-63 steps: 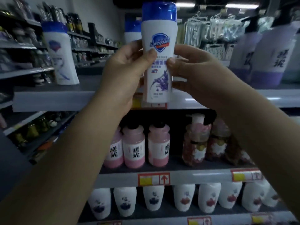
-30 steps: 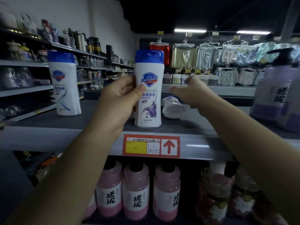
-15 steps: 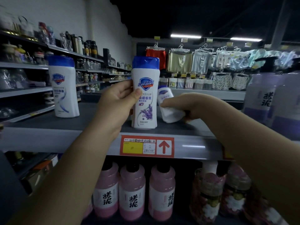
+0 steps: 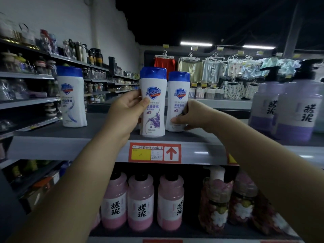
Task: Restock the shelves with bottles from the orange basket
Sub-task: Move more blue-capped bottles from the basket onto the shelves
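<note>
Two white Safeguard bottles with blue caps stand upright side by side on the grey top shelf. My left hand grips the lavender-label bottle from its left side, thumb across the front. My right hand holds the lower part of the second Safeguard bottle, just right of and slightly behind the first. The orange basket is out of view.
A third Safeguard bottle stands at the shelf's left. Large purple pump bottles crowd the right end. Below are pink bottles and floral pump bottles. A red price tag marks the shelf edge.
The second bottle, lying on its side a second ago, was taken by my right hand and now stands upright beside the first. My left hand has kept holding the lavender bottle on the shelf.
</note>
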